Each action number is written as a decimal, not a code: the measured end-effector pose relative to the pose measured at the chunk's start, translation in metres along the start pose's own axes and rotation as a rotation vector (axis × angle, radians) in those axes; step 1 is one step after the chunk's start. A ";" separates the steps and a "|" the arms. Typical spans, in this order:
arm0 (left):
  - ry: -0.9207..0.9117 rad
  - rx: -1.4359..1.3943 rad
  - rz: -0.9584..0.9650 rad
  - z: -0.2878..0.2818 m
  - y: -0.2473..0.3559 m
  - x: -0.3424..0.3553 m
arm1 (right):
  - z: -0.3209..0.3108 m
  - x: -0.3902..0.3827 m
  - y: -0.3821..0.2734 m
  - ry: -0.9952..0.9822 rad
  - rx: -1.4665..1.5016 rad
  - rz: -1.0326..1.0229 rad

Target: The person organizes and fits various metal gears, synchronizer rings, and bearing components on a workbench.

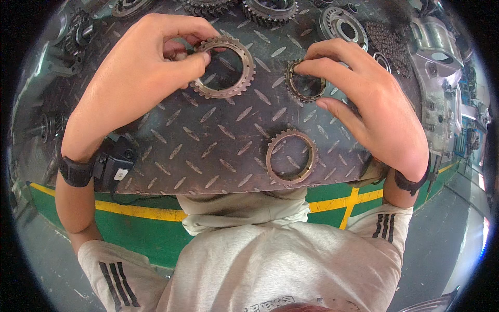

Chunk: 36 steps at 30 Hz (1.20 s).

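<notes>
My left hand (127,78) is closed on a large toothed metal ring (246,70), pinched at its left side between thumb and fingers. My right hand (374,104) has its fingertips around a smaller, darker toothed ring (291,83), index finger on the upper rim and thumb by the lower right edge. A third toothed ring (270,160), bronze-coloured, lies flat below them near the front edge of the diamond-pattern metal table (213,135).
Dark gears (270,15) line the far edge, beside a silver ring assembly (327,23) and a chain (387,47). A large metal casing (436,49) stands at the right. Shafts with gears (75,36) sit at the left. Green floor with yellow lines shows below the table.
</notes>
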State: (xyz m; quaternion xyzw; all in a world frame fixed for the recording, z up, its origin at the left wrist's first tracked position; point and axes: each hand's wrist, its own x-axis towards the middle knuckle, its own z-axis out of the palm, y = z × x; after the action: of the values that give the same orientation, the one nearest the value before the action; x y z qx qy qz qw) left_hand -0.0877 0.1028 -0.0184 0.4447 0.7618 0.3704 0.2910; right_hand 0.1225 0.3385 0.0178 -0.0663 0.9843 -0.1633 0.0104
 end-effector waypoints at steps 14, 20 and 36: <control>-0.164 0.014 -0.037 -0.003 0.008 0.001 | 0.010 0.006 -0.003 -0.043 0.051 0.031; -0.196 -0.091 0.095 0.000 0.004 -0.003 | 0.003 0.015 -0.008 0.130 0.132 -0.170; -0.188 -0.030 0.362 0.004 0.000 0.003 | 0.016 0.013 -0.021 0.110 0.603 0.038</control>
State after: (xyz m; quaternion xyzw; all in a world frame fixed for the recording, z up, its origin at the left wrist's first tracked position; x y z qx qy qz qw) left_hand -0.0862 0.1070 -0.0215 0.6025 0.6336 0.3848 0.2959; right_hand 0.1134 0.3121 0.0091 -0.0330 0.8915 -0.4512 -0.0207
